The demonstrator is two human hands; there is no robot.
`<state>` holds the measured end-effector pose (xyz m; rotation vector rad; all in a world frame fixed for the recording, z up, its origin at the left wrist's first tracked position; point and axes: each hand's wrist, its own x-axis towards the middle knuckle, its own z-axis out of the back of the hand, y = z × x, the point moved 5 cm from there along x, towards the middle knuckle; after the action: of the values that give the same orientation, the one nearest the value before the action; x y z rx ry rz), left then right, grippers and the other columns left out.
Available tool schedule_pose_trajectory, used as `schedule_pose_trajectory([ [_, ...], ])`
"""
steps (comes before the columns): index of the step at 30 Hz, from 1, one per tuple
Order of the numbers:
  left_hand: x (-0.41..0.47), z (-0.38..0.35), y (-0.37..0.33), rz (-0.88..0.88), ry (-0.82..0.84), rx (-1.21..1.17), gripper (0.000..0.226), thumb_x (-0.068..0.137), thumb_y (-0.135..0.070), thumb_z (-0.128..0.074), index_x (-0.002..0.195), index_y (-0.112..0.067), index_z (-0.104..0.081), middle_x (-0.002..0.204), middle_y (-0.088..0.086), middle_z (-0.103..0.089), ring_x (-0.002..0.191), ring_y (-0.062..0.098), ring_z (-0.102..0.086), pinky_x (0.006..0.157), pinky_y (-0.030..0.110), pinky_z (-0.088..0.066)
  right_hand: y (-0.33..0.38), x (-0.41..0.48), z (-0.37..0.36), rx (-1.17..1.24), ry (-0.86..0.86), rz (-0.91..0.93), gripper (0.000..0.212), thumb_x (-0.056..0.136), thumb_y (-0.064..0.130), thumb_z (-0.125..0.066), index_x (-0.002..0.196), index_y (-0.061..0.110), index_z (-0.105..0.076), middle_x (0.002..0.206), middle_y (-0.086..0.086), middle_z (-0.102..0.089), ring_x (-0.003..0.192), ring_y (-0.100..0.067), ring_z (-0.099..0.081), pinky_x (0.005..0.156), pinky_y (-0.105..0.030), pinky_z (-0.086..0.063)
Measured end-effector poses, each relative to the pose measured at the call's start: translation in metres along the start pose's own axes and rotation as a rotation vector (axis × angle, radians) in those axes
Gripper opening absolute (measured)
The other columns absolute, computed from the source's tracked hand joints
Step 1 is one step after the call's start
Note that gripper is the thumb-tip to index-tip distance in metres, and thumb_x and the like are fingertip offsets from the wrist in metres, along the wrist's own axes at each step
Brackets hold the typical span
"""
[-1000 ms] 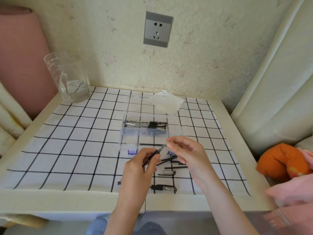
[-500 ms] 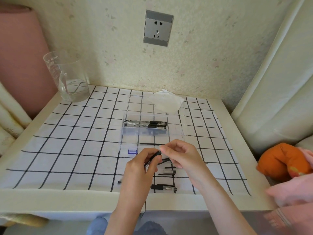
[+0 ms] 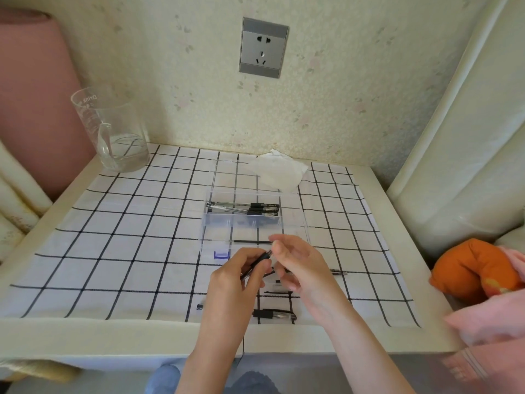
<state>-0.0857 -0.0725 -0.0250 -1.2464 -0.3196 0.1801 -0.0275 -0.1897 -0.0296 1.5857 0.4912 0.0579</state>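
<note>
Just above the tabletop [image 3: 113, 331], the left hand [image 3: 235, 282] grips the pen barrel [image 3: 257, 261] and the right hand [image 3: 301, 268] pinches its front end. The thin refill, exposed a moment ago, has now gone inside, so I think this pen is nearly assembled. Behind, finished pens [image 3: 250, 209] lie in the clear box [image 3: 241, 223].

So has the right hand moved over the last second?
Yes. The right hand shifted left toward the left hand, now covering more of the clear box's front edge.

My left hand [image 3: 235, 280] covers most of the black pen [image 3: 260, 258]. My right hand [image 3: 298, 265] pinches its top end, so that end is hidden. Pen parts [image 3: 277, 292] under my hands are half hidden. Right of my hands, a blurry pink cloth [image 3: 488, 322] is cut off.
</note>
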Motion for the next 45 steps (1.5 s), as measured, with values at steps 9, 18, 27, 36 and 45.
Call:
schedule_pose_trajectory([
  [9,0.0002,-0.0002,0.0005,0.004,-0.001,-0.001,0.013,0.086,-0.020,-0.060,0.092,-0.031,-0.061,0.081,-0.021,-0.067,0.066,0.007,-0.062,0.062,0.017,-0.049,-0.0040,0.0008,-0.0003,0.080,-0.006,-0.017,0.035,0.063,0.040,-0.081,0.088,0.018,-0.068,0.070,-0.004,-0.059,0.055,-0.012,-0.041,0.042,-0.021,-0.025],
  [18,-0.0004,0.0000,0.0002,0.005,-0.002,0.002,0.015,0.086,-0.018,-0.061,0.090,-0.033,-0.061,0.081,-0.023,-0.067,0.064,0.005,-0.062,0.062,0.013,-0.048,-0.0055,-0.0016,-0.0032,0.150,0.003,-0.039,0.032,0.063,0.034,-0.076,0.086,0.013,-0.067,0.069,-0.004,-0.059,0.053,-0.010,-0.046,0.040,-0.017,-0.028],
  [27,-0.0010,-0.0007,-0.0011,-0.001,0.002,0.009,0.017,0.086,-0.020,-0.060,0.088,-0.037,-0.058,0.081,-0.023,-0.067,0.065,0.005,-0.062,0.061,0.015,-0.049,-0.0053,-0.0060,-0.0001,0.145,-0.026,-0.044,0.021,0.065,0.029,-0.074,0.077,0.013,-0.067,0.057,0.004,-0.058,0.049,-0.008,-0.042,0.038,-0.016,-0.026],
  [36,-0.0009,-0.0014,-0.0027,0.001,0.008,0.000,0.015,0.086,-0.020,-0.060,0.088,-0.035,-0.059,0.079,-0.025,-0.066,0.065,0.005,-0.061,0.060,0.009,-0.046,-0.0053,-0.0038,-0.0022,0.143,-0.037,-0.056,0.021,0.065,0.033,-0.075,0.076,0.016,-0.070,0.063,-0.004,-0.054,0.051,-0.010,-0.042,0.040,-0.018,-0.026],
  [45,-0.0008,-0.0007,-0.0017,-0.004,-0.003,0.011,0.018,0.085,-0.020,-0.061,0.088,-0.037,-0.058,0.082,-0.024,-0.066,0.065,0.005,-0.062,0.061,0.011,-0.048,-0.0050,-0.0057,-0.0002,0.167,-0.026,-0.042,0.020,0.066,0.028,-0.075,0.079,0.013,-0.068,0.060,0.002,-0.056,0.052,-0.008,-0.046,0.040,-0.017,-0.027],
])
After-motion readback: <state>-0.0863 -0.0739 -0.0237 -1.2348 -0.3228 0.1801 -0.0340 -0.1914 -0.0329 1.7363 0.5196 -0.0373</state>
